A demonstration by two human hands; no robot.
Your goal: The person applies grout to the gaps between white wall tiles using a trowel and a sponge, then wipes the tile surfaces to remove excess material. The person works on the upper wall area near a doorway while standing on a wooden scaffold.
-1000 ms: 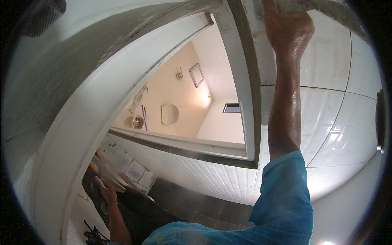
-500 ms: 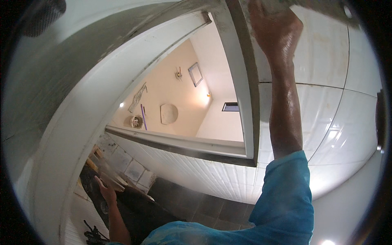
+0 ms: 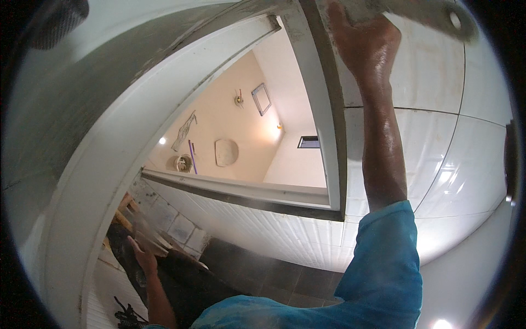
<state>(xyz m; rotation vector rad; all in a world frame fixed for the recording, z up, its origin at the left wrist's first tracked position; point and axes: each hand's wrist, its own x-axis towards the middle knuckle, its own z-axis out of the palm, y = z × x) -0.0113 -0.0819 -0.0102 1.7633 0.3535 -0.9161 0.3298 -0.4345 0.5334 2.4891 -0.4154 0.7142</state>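
Observation:
At the upper right, my right hand (image 3: 368, 43) is raised against the white tiled wall (image 3: 422, 145), beside the grey edge of a window-like opening. It is closed on a grey flat bar (image 3: 424, 13) with a round hole near its end. The fingertips and the bar's other end are cut off or hidden. Low on the left, my left hand (image 3: 144, 259) lies against my dark trouser leg (image 3: 181, 282), its fingers stretched out and holding nothing that I can see.
A white frame (image 3: 263, 190) with a grey border (image 3: 338, 164) surrounds the opening. Through it show a bucket (image 3: 183, 163), a purple stick (image 3: 192, 155) and a beige wall (image 3: 219, 118). Wooden pieces (image 3: 127, 211) lie beyond my left hand. Dark floor tiles (image 3: 274, 274) are below.
The grey bar has come slightly down and further into view, its hole showing more fully. My right hand has shifted a little left; my left hand stays at my leg.

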